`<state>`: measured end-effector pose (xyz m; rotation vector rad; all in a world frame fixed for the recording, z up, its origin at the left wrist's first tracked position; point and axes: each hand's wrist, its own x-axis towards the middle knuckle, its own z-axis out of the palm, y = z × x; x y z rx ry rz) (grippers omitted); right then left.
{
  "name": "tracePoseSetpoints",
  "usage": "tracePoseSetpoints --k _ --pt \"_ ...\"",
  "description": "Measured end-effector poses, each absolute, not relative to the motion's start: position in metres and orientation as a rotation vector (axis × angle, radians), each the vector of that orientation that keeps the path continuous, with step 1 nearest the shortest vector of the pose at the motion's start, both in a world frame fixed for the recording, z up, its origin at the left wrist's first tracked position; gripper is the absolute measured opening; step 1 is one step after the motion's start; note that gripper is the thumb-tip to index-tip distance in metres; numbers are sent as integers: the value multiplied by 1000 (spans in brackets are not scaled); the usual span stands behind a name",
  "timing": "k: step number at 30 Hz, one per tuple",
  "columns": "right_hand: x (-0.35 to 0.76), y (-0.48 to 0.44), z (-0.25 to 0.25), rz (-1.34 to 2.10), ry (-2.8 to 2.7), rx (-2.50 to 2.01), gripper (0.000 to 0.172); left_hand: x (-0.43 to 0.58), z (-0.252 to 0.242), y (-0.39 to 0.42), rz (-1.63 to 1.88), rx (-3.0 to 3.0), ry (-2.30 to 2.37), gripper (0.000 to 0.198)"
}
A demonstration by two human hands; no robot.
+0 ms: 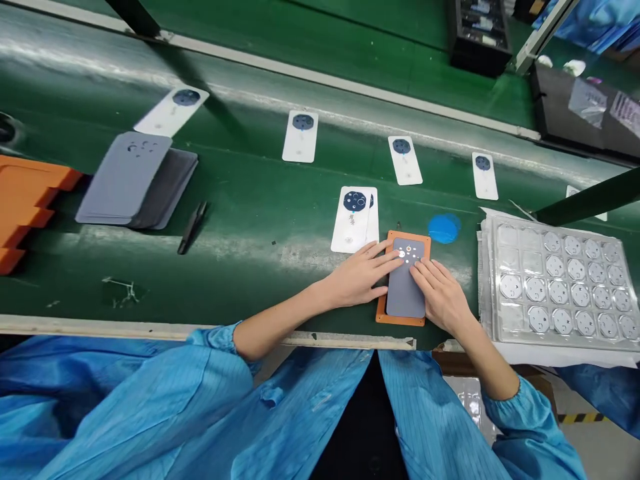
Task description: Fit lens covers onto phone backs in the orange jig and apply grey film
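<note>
Near the bench's front edge lies an orange fixture [399, 319] with a grey phone-shaped panel [406, 293] in it. Several small holes or spots show near the panel's upper end. My left hand [357, 275] rests from the left, its outstretched fingers on the panel's upper left part. From the right, my right hand [443, 290] touches the panel's right side, fingertips close together near the holes. Whether anything small is under those fingertips is hidden. Just behind the fixture, two overlapping white cards [350, 227] with dark round prints lie flat.
On the right stands a clear tray [510, 317] of round white parts. A blue round patch [444, 229] lies behind my right hand. Leftward are black tweezers [193, 228], stacked grey panels [123, 177] and orange fixtures [30, 200]. More white cards [300, 147] line the back.
</note>
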<state>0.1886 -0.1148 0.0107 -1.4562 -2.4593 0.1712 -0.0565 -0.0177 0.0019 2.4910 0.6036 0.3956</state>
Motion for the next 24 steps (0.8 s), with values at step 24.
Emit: tracePoseSetpoints --k 24 --pt "187 -111 5 851 -990 -1049 17 -6 57 -59 1458 1769 639 7"
